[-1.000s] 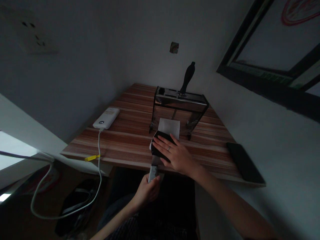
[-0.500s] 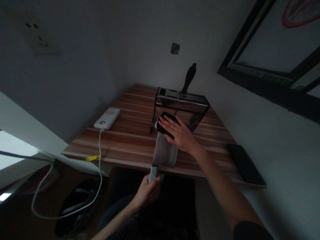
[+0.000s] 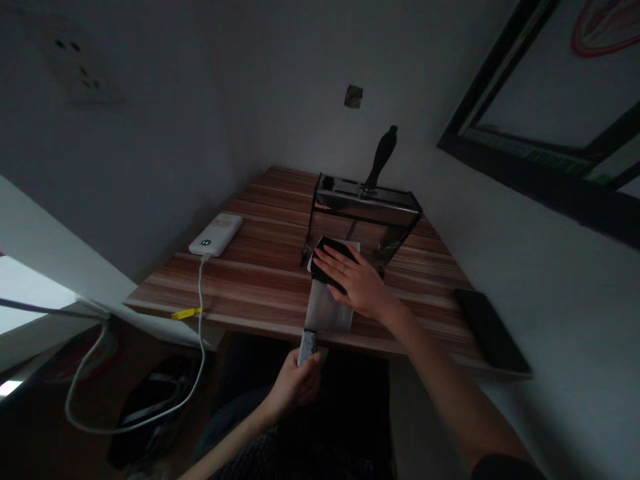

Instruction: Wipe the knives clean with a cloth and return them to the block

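Note:
A broad cleaver blade [image 3: 327, 308] lies flat on the wooden table [image 3: 260, 280], its handle [image 3: 307, 347] sticking out past the front edge. My left hand [image 3: 296, 383] is closed around that handle below the table edge. My right hand [image 3: 356, 283] presses a dark cloth or sponge [image 3: 330, 257] onto the far part of the blade, fingers laid flat over it. Just behind stands a metal knife rack [image 3: 365, 210] with one black-handled knife [image 3: 383, 157] in a slot.
A white power bank [image 3: 216, 235] lies at the table's left with a white cable [image 3: 200, 313] hanging over the edge. A black phone [image 3: 491, 330] lies near the right edge. Walls close in behind; a dark-framed picture [image 3: 540, 173] hangs on the right.
My right hand slid the dark pad along the blade from the near end toward the rack, then slightly back. My left hand kept the handle still.

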{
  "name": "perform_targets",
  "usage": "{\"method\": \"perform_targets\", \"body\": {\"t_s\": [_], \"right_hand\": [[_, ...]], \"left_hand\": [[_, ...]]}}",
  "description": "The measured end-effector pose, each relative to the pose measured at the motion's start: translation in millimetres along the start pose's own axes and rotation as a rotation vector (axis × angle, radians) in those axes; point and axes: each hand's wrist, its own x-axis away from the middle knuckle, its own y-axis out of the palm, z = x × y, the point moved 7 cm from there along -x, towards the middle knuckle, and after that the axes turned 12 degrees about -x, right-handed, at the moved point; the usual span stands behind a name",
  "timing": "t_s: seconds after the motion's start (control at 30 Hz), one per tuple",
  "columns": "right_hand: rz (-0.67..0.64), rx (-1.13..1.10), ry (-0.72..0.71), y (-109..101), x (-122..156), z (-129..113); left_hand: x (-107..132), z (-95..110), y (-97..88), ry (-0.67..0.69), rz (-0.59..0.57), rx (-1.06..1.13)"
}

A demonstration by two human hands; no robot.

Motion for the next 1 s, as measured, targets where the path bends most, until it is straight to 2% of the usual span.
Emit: {"method": "perform_targets", "body": {"t_s": [0.57, 0.9, 1.0], "right_hand": [[-0.204, -0.242, -0.123, 39, 55, -70], [-0.187, -0.238, -0.095, 48, 61, -72], [-0.174, -0.222, -0.091, 53, 65, -72]], "left_hand": [[1, -1, -4.8, -0.038, 0.109, -0.052], [2, -2, -11.6, -0.063, 0.17, -0.126], [2, 1, -11.1, -0.074, 0.157, -0.168]]}}
